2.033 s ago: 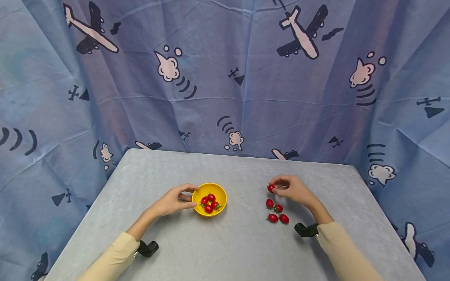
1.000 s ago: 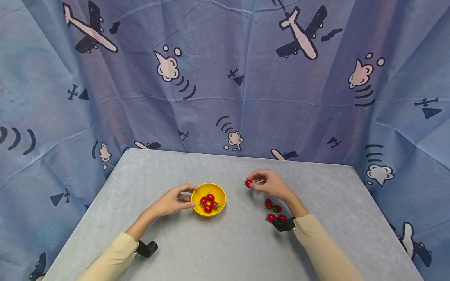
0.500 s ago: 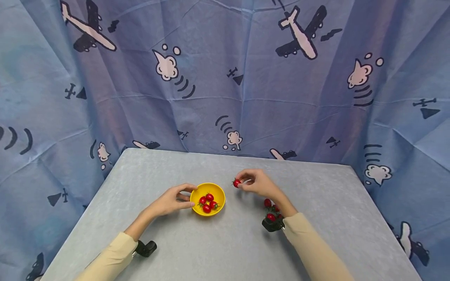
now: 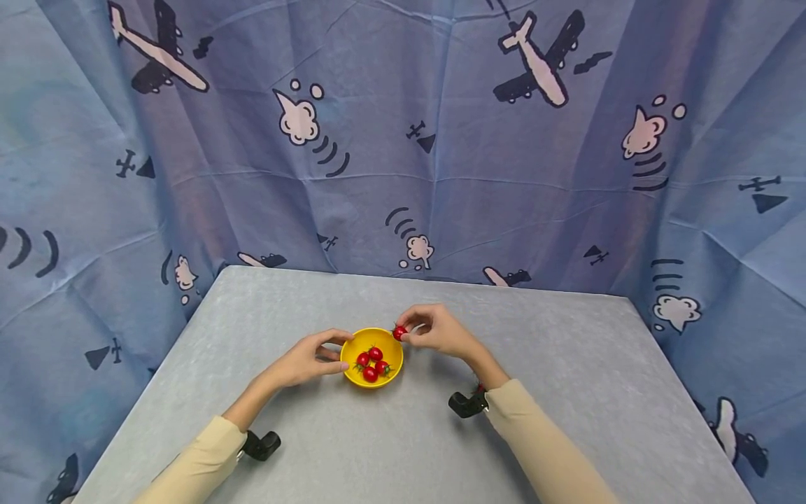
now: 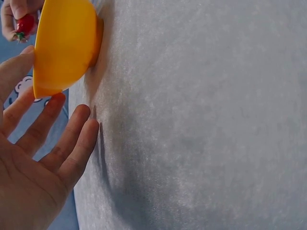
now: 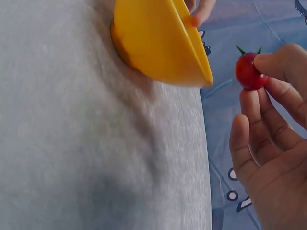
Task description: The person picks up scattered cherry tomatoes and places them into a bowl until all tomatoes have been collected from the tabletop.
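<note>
A yellow bowl (image 4: 352, 376) stands left of the table's middle with several cherry tomatoes (image 4: 370, 374) inside. At its left side, my left hand (image 4: 308, 360) rests relaxed fingertips and thumb against the rim and outer wall. The left wrist view shows that hand (image 5: 43, 158) with its fingers loosely spread beside the bowl (image 5: 67, 43). Between thumb and forefinger, my right hand (image 4: 441, 332) pinches one cherry tomato (image 4: 399, 332) at the bowl's far right rim. The right wrist view shows this red tomato (image 6: 249, 72) with green sepals, apart from the bowl (image 6: 158, 43).
Behind my right wrist, a bit of another cherry tomato (image 4: 481, 387) shows; the wrist and its camera (image 4: 467, 404) hide the others there. The grey table (image 4: 352, 448) ends at a blue patterned curtain (image 4: 378, 140). Another wrist camera (image 4: 262, 446) sits on the left wrist.
My right hand has carried the pinched cherry tomato leftward from the loose tomatoes to the bowl's rim. Its arm now covers most of those tomatoes. The left hand has stayed at the bowl.
</note>
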`<state>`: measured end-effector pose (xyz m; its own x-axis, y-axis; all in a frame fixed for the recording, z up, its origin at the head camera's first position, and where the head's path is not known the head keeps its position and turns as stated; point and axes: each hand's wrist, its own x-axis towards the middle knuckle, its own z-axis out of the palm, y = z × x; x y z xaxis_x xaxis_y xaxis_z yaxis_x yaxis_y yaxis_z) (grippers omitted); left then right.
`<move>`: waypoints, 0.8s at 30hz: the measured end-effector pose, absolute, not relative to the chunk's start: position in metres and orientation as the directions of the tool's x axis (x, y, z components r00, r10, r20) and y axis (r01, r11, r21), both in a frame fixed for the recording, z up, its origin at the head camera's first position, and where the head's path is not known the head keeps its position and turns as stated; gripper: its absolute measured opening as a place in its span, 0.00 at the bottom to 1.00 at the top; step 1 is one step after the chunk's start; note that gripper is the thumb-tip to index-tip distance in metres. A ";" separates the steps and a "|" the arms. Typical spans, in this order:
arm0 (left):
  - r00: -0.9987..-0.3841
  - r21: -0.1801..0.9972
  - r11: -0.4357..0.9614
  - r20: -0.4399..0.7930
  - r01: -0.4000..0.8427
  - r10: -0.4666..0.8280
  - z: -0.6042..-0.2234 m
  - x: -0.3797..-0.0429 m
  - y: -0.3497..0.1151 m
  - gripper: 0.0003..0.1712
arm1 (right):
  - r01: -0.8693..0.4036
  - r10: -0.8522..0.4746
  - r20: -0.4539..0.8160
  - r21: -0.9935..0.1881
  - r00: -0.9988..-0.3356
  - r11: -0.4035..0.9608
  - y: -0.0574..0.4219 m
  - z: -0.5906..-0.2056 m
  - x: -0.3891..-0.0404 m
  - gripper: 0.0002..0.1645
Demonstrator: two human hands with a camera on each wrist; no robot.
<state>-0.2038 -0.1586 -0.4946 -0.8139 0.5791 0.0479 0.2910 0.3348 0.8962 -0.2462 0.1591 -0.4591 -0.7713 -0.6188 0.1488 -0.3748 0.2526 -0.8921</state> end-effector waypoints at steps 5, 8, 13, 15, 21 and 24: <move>-0.813 0.900 0.329 0.045 0.285 0.581 -0.495 -0.204 -0.159 0.29 | -0.391 -0.644 0.154 -0.888 -0.750 0.243 0.154 -0.458 -0.243 0.11; -0.813 0.904 0.321 0.047 0.282 0.581 -0.496 -0.205 -0.159 0.28 | -0.393 -0.661 0.149 -0.888 -0.736 0.238 0.151 -0.457 -0.241 0.11; -0.809 0.902 0.317 0.057 0.292 0.584 -0.497 -0.205 -0.159 0.28 | -0.401 -0.674 0.138 -0.881 -0.725 0.251 0.147 -0.459 -0.238 0.12; -0.807 0.899 0.319 0.061 0.300 0.587 -0.497 -0.205 -0.159 0.28 | -0.398 -0.675 0.131 -0.881 -0.727 0.258 0.147 -0.460 -0.238 0.13; -0.807 0.894 0.325 0.066 0.309 0.587 -0.496 -0.204 -0.159 0.29 | -0.358 -0.654 0.114 -0.899 -0.748 0.253 0.155 -0.461 -0.239 0.14; -0.808 0.894 0.326 0.064 0.308 0.586 -0.495 -0.204 -0.158 0.29 | -0.352 -0.634 0.114 -0.898 -0.765 0.263 0.164 -0.460 -0.240 0.13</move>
<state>-0.2038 -0.1583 -0.4952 -0.8076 0.5862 0.0643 0.3081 0.3264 0.8936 -0.2399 0.1642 -0.4598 -0.7650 -0.6339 0.1142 -0.3519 0.2628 -0.8984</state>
